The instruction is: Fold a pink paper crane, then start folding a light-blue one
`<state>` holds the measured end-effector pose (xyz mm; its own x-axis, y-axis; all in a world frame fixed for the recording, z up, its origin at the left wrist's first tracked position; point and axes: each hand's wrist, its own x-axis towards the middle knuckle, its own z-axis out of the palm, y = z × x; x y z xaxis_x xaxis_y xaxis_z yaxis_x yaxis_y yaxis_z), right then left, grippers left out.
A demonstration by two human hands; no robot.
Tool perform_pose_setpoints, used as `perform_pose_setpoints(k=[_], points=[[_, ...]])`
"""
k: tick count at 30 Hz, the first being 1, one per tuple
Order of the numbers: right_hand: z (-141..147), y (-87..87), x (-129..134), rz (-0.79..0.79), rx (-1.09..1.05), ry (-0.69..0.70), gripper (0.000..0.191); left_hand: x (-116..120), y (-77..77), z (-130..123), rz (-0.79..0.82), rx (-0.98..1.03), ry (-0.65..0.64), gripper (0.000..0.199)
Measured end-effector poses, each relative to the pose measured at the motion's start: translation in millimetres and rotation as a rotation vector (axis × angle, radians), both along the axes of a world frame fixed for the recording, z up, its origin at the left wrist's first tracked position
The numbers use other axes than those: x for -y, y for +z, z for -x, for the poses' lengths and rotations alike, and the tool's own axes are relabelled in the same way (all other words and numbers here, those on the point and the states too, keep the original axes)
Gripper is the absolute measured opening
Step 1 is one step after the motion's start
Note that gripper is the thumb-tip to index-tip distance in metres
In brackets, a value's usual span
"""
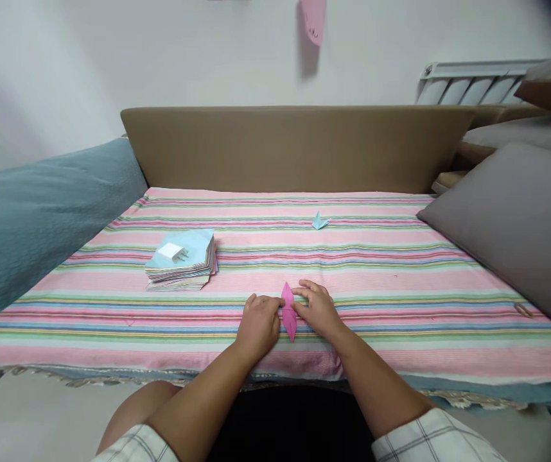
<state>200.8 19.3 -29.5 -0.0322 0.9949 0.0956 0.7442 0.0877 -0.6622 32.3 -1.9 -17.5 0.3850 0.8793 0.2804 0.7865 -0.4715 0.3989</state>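
A folded pink paper (289,316), long and narrow with pointed ends, lies on the striped cloth between my hands. My left hand (259,324) touches its left edge near the middle, fingers pressed together. On the other side, my right hand (318,309) has its thumb and index fingertip at the paper's right edge, pinching close to its waist. Farther back on the cloth sits a small light blue folded paper (320,222).
To the left, a stack of paper sheets (183,273) has a white plug adapter (172,251) on top. A grey cushion (516,224) lies at the right, a blue-covered armrest (49,212) at the left. A brown backrest (295,147) stands behind the striped cloth (376,359).
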Motion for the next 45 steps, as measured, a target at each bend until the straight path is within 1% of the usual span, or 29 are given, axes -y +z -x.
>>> perform_pose_setpoints(k=[3, 6, 10, 12, 15, 17, 20, 23, 25, 28, 30, 32, 34, 36, 39, 41, 45], points=[[0.6, 3.3, 0.7, -0.014, -0.027, 0.012, 0.032, 0.2, 0.4, 0.2, 0.008, -0.006, 0.003, 0.035], [0.3, 5.9, 1.1, -0.031, -0.065, 0.058, 0.03, 0.6, 1.1, -0.1, 0.011, -0.011, 0.005, 0.034], [0.4, 3.9, 1.0, -0.04, -0.149, 0.077, 0.031, 1.1, 1.5, -0.4, 0.01, 0.004, 0.004, 0.033], [2.0, -0.4, 0.6, -0.045, -0.265, 0.075, 0.033, 1.0, 1.1, 0.0, 0.008, 0.029, 0.005, 0.031], [6.8, -6.8, 0.2, -0.044, -0.522, 0.077, 0.034, 0.2, -0.3, 1.1, -0.005, 0.09, -0.006, 0.027], [10.9, -7.9, 0.5, -0.036, -0.678, 0.07, 0.036, -0.5, -1.2, 1.8, -0.022, 0.134, -0.019, 0.025], [16.4, -3.4, 2.7, -0.015, -0.865, 0.054, 0.04, -0.9, -1.6, 1.6, -0.046, 0.211, -0.054, 0.027], [19.9, 5.5, 7.3, -0.036, -0.965, 0.033, 0.043, -0.1, 0.2, -0.5, -0.037, 0.356, -0.086, 0.031], [21.0, 11.4, 11.4, -0.062, -0.984, 0.028, 0.043, 0.9, 2.9, -3.1, 0.041, 0.515, -0.062, 0.031], [21.2, 17.5, 17.2, -0.105, -0.986, 0.043, 0.037, 1.9, 8.8, -8.1, 0.28, 0.837, 0.002, 0.026], [21.4, 18.8, 19.9, -0.124, -0.978, 0.065, 0.034, 1.7, 12.6, -11.4, 0.437, 1.04, 0.022, 0.027], [22.1, 18.1, 21.4, -0.121, -0.963, 0.108, 0.032, 0.9, 14.8, -14.3, 0.523, 1.195, 0.059, 0.032], [23.2, 16.2, 21.9, -0.113, -0.958, 0.155, 0.032, -0.4, 14.9, -16.4, 0.551, 1.315, 0.121, 0.037], [23.9, 14.1, 21.4, -0.126, -0.954, 0.156, 0.031, -1.8, 13.8, -17.7, 0.575, 1.408, 0.178, 0.039], [23.0, 12.4, 19.1, -0.155, -0.921, 0.059, 0.028, -3.6, 12.3, -18.1, 0.623, 1.493, 0.223, 0.044], [21.7, 12.9, 17.2, -0.115, -0.914, 0.02, 0.028, -4.1, 12.4, -17.8, 0.644, 1.517, 0.232, 0.045], [21.0, 15.4, 15.3, 0.01, -0.982, 0.062, 0.031, -4.1, 13.1, -16.9, 0.668, 1.533, 0.209, 0.046]])
